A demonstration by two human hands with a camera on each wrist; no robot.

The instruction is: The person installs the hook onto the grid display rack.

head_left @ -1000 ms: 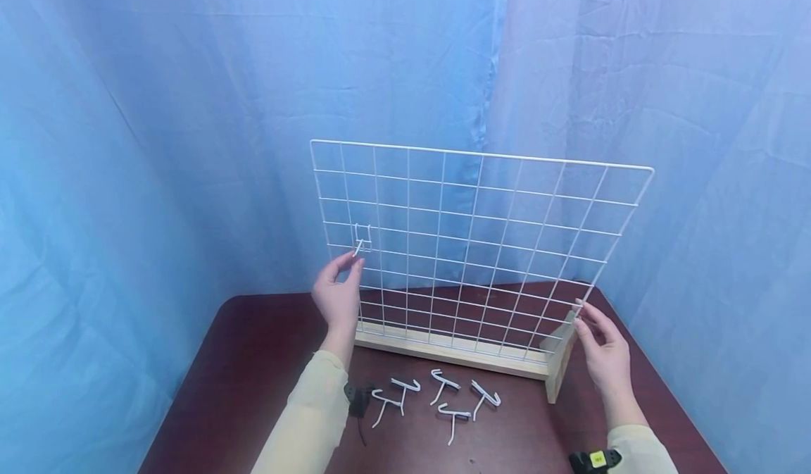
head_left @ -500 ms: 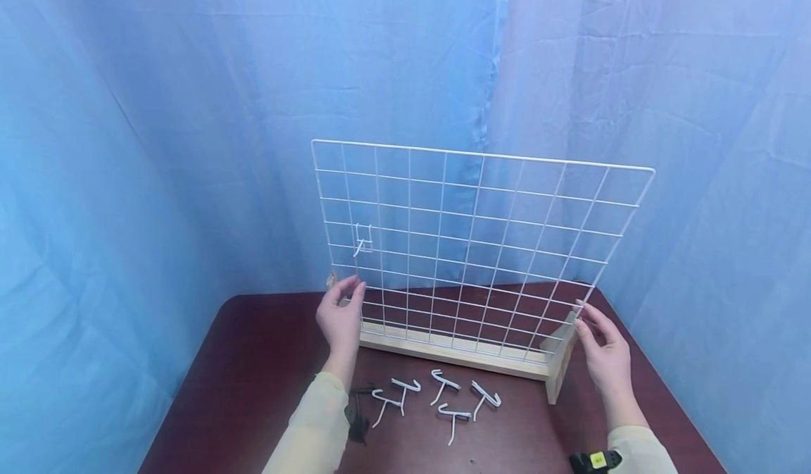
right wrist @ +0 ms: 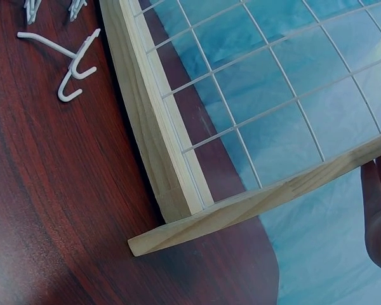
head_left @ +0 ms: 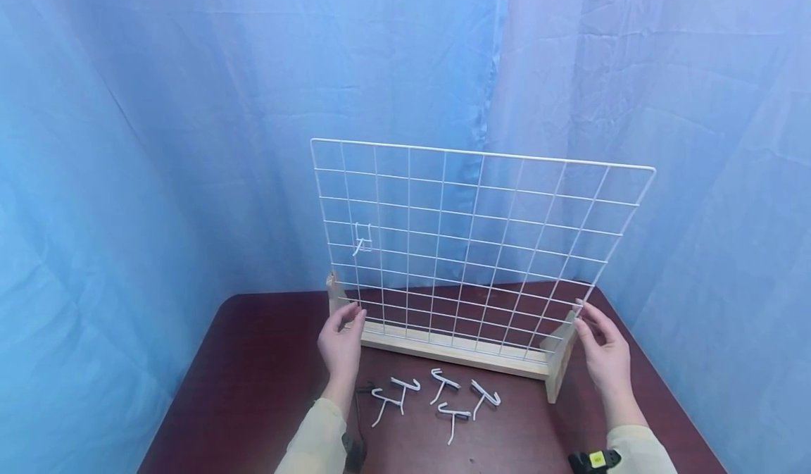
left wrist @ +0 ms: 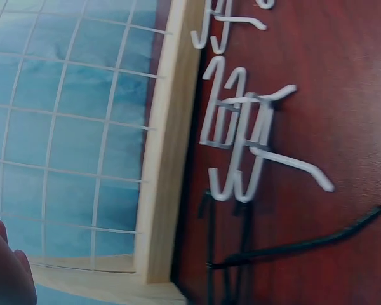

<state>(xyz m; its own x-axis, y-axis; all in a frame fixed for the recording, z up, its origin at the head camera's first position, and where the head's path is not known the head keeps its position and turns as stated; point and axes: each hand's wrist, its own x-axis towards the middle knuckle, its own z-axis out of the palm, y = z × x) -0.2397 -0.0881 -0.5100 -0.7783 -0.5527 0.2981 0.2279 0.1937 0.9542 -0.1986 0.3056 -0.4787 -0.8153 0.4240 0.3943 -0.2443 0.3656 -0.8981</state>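
A white wire grid panel (head_left: 424, 263) stands upright in a wooden stand (head_left: 453, 351). A white hook (head_left: 363, 238) hangs on its left part, above my left hand (head_left: 342, 340). That hand is in front of the lower left of the grid, thumb and fingers slightly bent, nothing between them; the left wrist view catches only part of the hand (left wrist: 9, 267). My right hand (head_left: 605, 351) pinches the grid stand's right edge, by the top of the wooden side piece (head_left: 560, 361). In the right wrist view, its fingers (right wrist: 374, 190) meet that side piece from outside.
Several white hooks (head_left: 484, 398) lie on the dark red table (head_left: 253, 361) before the stand. A black hook (left wrist: 292, 244) lies beside them, mostly behind the left wrist in the head view. Blue curtains (head_left: 405, 51) surround the table.
My left hand has let go of the hung white hook and moved down along the grid's left side. The hook stays on the wires. My right hand has not moved.
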